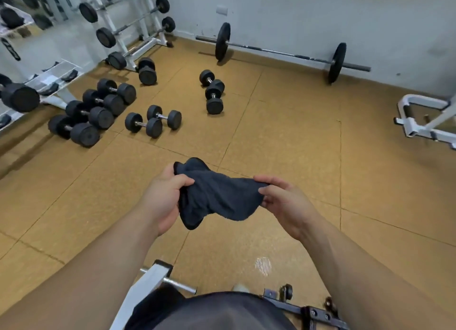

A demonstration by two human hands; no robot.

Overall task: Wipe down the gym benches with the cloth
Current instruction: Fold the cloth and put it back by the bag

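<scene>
You hold the crumpled dark blue terry cloth (217, 193) in mid-air over the tan floor (283, 132) — left hand (165, 196) and right hand (283, 201) gripping opposite ends, fingers curled, likely spreading it to wipe.

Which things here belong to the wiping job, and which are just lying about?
Job: cloth, gripped by left hand and right hand; white frame below, likely a bench.
Lying about: dumbbells and barbell on the floor; rack by the wall.

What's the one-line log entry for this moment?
left hand grips cloth | right hand pinches cloth | cloth bunched, held above floor | no bench touched
</scene>
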